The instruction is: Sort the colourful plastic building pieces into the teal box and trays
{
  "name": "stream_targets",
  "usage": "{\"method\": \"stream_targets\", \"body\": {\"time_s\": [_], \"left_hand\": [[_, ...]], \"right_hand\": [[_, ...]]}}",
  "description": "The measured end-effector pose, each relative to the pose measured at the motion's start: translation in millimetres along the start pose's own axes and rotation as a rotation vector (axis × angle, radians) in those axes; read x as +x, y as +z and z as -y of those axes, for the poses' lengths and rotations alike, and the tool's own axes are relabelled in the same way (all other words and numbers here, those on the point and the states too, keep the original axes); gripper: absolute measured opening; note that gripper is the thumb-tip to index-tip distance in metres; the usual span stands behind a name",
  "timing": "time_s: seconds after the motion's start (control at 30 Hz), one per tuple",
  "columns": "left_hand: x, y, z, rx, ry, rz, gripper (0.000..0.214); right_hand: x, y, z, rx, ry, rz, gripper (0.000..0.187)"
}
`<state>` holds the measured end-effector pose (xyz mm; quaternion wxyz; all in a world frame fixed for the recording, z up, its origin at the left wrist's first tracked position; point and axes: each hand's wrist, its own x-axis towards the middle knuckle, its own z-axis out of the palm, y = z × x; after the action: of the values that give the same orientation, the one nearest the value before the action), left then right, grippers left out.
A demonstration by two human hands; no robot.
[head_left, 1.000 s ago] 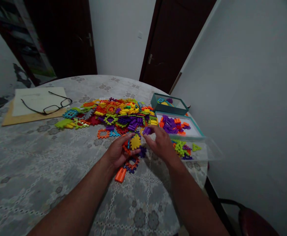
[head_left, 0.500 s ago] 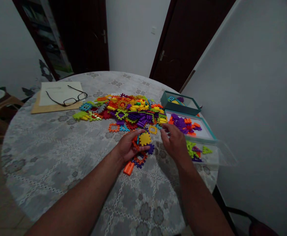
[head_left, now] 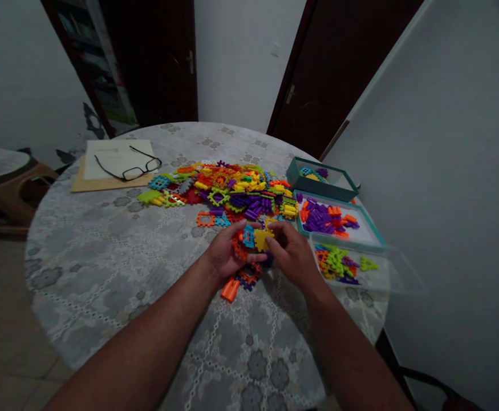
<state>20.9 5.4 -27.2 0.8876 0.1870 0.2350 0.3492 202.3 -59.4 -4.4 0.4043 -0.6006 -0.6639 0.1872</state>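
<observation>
My left hand (head_left: pixel 223 251) is closed around several plastic interlocking tiles. Among these, an orange tile (head_left: pixel 239 249) lies against the palm and a blue tile (head_left: pixel 248 236) shows between thumb and fingers. My right hand (head_left: pixel 292 251) pinches a yellow toothed tile (head_left: pixel 262 241) by its right edge, right beside the blue one; whether the two are joined I cannot tell. Under the hands lie an orange open-frame tile (head_left: pixel 249 273), purple toothed tiles and an orange tube-shaped piece (head_left: pixel 230 290). A mixed pile of tiles (head_left: pixel 236 185) spreads out beyond my hands.
To the right stand a dark teal box (head_left: pixel 324 185), a white tray with teal rim (head_left: pixel 371 228) holding purple and orange pieces, and a clear tray (head_left: pixel 381 274) with green and orange pieces. Glasses (head_left: pixel 133 172) rest on papers (head_left: pixel 104 157) at the far left. A wall (head_left: pixel 454 171) borders the right.
My right hand has moved left from beside the tray and taken hold of the yellow tile. The left hand's tiles have turned, exposing more of the blue one. The view has shifted slightly.
</observation>
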Motion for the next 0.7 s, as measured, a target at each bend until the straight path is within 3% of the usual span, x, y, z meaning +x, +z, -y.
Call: {"method": "stream_targets", "body": {"time_s": [0.17, 0.27, 0.37, 0.5, 0.6, 0.7], "left_hand": [[4.1, -4.9, 1.7, -0.002, 0.01, 0.002, 0.03], [5.6, -4.2, 4.5, 0.079, 0.048, -0.065, 0.031], [5.0, -0.3, 8.4, 0.2, 0.119, -0.123, 0.037], [5.2, 2.0, 12.8, 0.316, 0.161, -0.136, 0.043], [7.7, 0.5, 13.5, 0.309, 0.153, -0.158, 0.043], [9.2, -0.8, 11.3, 0.241, 0.141, -0.192, 0.039]], "right_hand": [[3.2, -4.4, -5.7, 0.11, 0.049, -0.065, 0.035], [4.8, -10.4, -7.8, 0.156, 0.095, -0.047, 0.035], [4.4, -25.5, -3.1, 0.166, 0.118, 0.043, 0.035], [10.0, -59.0, 7.8, 0.032, 0.084, 0.256, 0.037], [33.6, -83.5, 2.8, -0.02, 0.123, 0.308, 0.032], [79.4, -101.2, -18.3, 0.109, 0.249, 0.165, 0.033]]}}
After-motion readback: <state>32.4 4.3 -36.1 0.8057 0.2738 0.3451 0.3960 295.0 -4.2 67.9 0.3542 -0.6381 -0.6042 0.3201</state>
